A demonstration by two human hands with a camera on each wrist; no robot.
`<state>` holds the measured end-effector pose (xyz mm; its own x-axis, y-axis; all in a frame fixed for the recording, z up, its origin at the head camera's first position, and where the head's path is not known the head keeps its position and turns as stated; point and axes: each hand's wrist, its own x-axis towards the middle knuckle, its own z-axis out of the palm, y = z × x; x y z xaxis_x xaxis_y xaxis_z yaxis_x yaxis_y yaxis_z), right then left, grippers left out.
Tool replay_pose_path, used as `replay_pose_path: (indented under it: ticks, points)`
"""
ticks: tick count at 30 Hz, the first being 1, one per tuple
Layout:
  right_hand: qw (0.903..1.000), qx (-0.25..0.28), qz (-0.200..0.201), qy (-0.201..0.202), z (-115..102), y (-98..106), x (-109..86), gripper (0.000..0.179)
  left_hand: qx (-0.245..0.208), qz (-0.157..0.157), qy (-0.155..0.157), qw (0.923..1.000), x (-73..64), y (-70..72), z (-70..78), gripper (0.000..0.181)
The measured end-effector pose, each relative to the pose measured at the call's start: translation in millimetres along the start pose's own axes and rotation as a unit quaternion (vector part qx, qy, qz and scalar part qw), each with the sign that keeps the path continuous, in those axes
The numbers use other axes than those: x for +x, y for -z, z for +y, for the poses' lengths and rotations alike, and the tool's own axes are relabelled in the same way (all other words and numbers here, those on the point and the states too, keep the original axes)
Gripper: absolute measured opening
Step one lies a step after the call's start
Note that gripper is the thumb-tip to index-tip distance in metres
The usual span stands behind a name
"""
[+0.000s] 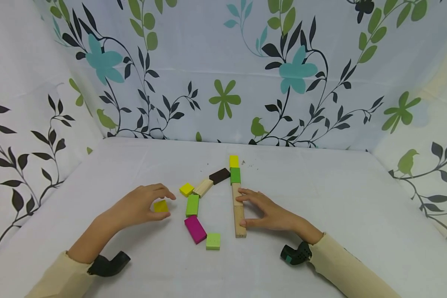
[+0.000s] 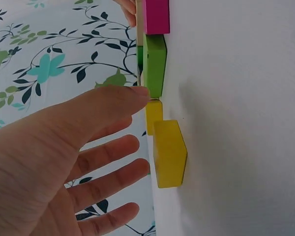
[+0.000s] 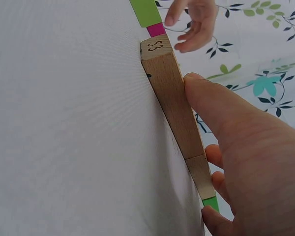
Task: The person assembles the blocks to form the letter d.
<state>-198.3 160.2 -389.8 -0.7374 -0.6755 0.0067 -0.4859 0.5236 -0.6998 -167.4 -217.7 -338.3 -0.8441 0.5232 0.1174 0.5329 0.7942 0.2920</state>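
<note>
My left hand (image 1: 141,207) hovers around a loose yellow block (image 1: 161,206) on the white cloth, thumb and fingers spread; in the left wrist view a gap shows between the fingers and that yellow block (image 2: 168,155). My right hand (image 1: 272,213) lies along the right side of two plain wooden blocks set end to end. Its thumb touches the nearer wooden block (image 1: 240,227), which bears "53" on its end in the right wrist view. The fingertips rest at the farther wooden block (image 1: 237,193). Beyond it, a green block (image 1: 235,175) and a yellow block (image 1: 234,161) continue the straight row.
A bent chain runs left from the row: dark brown block (image 1: 219,176), pale wooden block (image 1: 203,187), yellow block (image 1: 186,189), light green block (image 1: 192,205), magenta block (image 1: 195,229) and light green square block (image 1: 213,241). A patterned curtain (image 1: 193,74) hangs behind the table.
</note>
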Motion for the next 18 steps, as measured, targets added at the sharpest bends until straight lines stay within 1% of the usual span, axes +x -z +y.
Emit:
replay_pose_path:
  ticks: [5, 8, 12, 18]
  points:
    - [1.0000, 0.000, 0.001, 0.004, 0.7, 0.6, -0.6, 0.064, -0.003, -0.014, 0.025, 0.9996, -0.4, -2.3, -8.2, 0.032]
    - [1.0000, -0.001, 0.002, 0.007, 1.0, 0.8, -0.4, 0.064, -0.009, -0.023, 0.030, 0.9993, -0.1, -2.4, -9.9, 0.032]
    - [1.0000, -0.002, 0.003, 0.006, 0.6, 0.5, -0.1, 0.064, -0.021, -0.033, 0.032, 0.9987, 1.5, -2.8, -10.9, 0.029]
    - [1.0000, 0.002, 0.002, 0.003, 0.8, 0.6, -0.7, 0.065, -0.022, -0.025, 0.027, 0.9991, 2.4, -6.7, -14.0, 0.024]
